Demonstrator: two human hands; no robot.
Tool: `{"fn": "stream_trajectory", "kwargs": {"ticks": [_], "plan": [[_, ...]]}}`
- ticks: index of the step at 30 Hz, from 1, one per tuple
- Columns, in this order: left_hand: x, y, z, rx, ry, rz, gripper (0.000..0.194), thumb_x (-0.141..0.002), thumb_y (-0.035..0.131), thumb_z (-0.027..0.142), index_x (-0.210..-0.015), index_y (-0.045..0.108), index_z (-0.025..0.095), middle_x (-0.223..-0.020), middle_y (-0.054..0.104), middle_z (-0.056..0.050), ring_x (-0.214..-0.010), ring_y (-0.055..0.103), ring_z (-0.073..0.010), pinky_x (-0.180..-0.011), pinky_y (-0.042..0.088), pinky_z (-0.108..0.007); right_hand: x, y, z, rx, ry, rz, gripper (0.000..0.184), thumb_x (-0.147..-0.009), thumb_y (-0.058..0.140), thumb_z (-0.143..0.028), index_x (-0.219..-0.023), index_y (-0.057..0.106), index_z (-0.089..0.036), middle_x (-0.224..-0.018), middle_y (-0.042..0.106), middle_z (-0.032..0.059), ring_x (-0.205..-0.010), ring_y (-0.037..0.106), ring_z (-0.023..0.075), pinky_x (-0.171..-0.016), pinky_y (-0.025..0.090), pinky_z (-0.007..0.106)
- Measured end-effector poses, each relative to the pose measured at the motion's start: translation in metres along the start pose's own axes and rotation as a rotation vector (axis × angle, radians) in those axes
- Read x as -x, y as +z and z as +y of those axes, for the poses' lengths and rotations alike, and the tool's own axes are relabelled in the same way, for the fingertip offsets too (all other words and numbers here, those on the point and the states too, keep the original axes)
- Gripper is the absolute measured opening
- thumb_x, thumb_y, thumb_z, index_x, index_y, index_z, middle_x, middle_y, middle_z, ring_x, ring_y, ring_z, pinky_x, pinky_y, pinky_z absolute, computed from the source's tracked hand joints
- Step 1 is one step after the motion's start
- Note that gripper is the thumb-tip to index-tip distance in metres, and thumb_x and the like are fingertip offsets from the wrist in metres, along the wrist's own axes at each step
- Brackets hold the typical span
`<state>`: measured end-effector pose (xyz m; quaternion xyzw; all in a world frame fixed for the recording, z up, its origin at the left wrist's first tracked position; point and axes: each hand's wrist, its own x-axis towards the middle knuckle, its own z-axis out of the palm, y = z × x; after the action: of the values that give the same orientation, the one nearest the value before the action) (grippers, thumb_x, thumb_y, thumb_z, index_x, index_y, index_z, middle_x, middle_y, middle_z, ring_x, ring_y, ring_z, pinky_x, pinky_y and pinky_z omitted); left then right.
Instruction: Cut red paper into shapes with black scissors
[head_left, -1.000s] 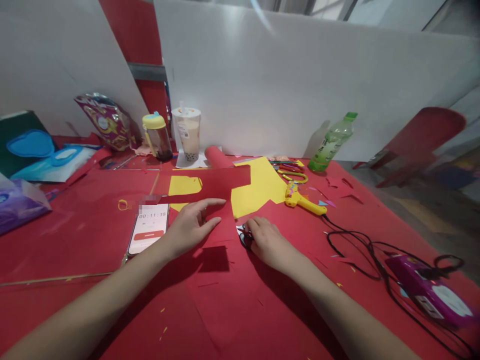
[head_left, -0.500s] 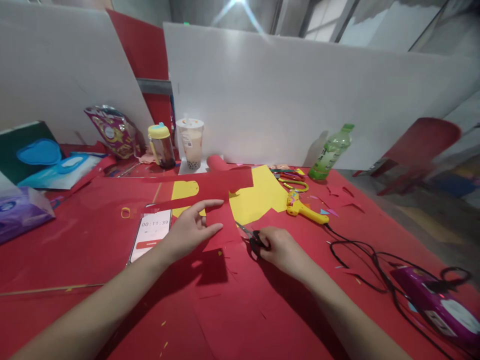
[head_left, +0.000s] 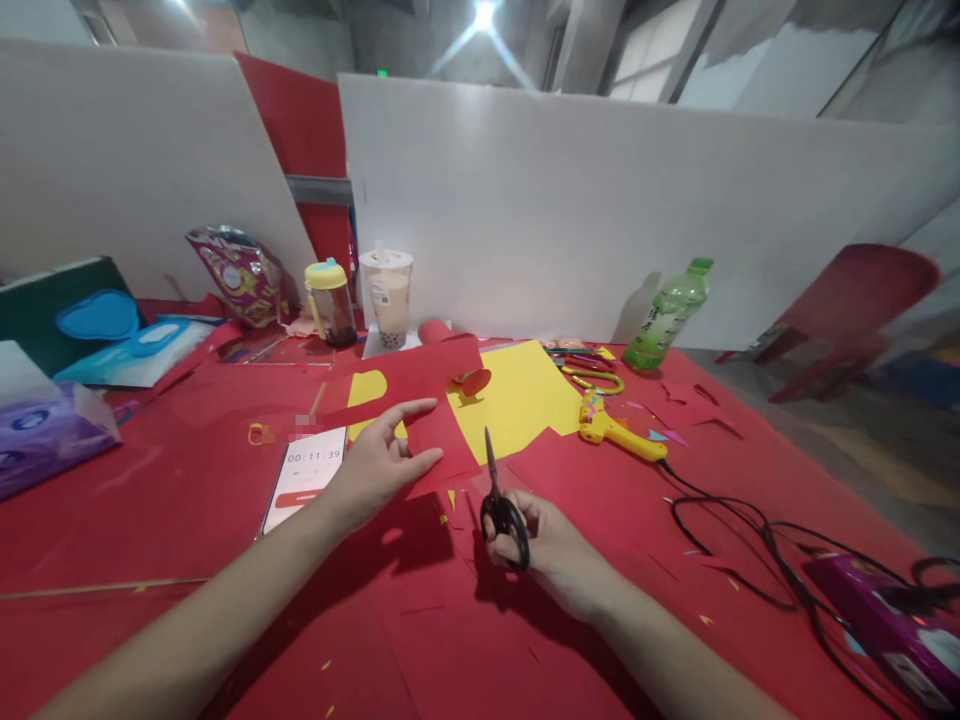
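My right hand [head_left: 551, 550] grips black-handled scissors [head_left: 493, 490], fingers through the loops. Their blades look closed and point away from me, apart from the paper. My left hand [head_left: 382, 460] has its thumb and index finger spread, lying over a piece of red paper [head_left: 446, 445]; whether it presses down I cannot tell. Beyond the scissors lies a sheet of yellow paper [head_left: 517, 405] with cut edges. A small red rounded piece [head_left: 475, 381] curls up above it. More yellow paper [head_left: 367, 387] shows left of the red piece.
A phone [head_left: 311, 470] with a timer lies beside my left forearm. On the right are a yellow glue gun [head_left: 622, 437], its black cord and a purple power strip [head_left: 885, 620]. Behind stand a milk tea cup [head_left: 390, 300], a yellow-lidded bottle [head_left: 330, 305] and a green bottle [head_left: 667, 315].
My right hand has drawn the scissors back from the paper's edge, toward me, and turned them upward. The small red rounded piece now shows over the yellow sheet. My left hand has barely moved.
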<state>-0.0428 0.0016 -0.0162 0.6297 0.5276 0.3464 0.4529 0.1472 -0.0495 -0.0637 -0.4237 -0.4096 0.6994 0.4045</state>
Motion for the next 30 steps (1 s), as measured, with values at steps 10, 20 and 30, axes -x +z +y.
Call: {"fn": "stream_trajectory", "kwargs": {"ticks": [10, 20, 30], "plan": [[0.001, 0.0, -0.004, -0.03, 0.122, 0.058, 0.056, -0.073, 0.059, 0.024, -0.126, 0.042, 0.02, -0.075, 0.053, 0.001, -0.044, 0.032, -0.0055, -0.041, 0.032, -0.02, 0.011, 0.001, 0.002, 0.031, -0.014, -0.168, 0.056, -0.055, 0.069, -0.063, -0.078, 0.043, -0.018, -0.068, 0.052, -0.0008, -0.051, 0.045, 0.0071, -0.041, 0.037, 0.018], [0.001, -0.005, -0.006, -0.156, 0.195, 0.07, 0.058, -0.074, 0.059, 0.024, -0.128, 0.039, 0.023, -0.077, 0.054, 0.0, -0.047, 0.035, -0.0053, -0.044, 0.036, -0.019, 0.009, -0.005, 0.01, 0.042, -0.073, -0.269, 0.052, -0.065, 0.059, -0.066, -0.078, 0.043, -0.018, -0.066, 0.051, 0.0, -0.053, 0.05, 0.0095, -0.04, 0.038, 0.018], [0.005, 0.0, -0.003, -0.305, 0.226, 0.119, 0.058, -0.073, 0.059, 0.023, -0.127, 0.041, 0.021, -0.087, 0.059, -0.003, -0.046, 0.04, -0.0054, -0.046, 0.041, -0.021, 0.013, 0.003, 0.01, 0.064, -0.068, -0.242, 0.053, -0.068, 0.053, -0.068, -0.079, 0.043, -0.017, -0.064, 0.052, -0.0003, -0.049, 0.049, 0.0083, -0.043, 0.036, 0.019]]}}
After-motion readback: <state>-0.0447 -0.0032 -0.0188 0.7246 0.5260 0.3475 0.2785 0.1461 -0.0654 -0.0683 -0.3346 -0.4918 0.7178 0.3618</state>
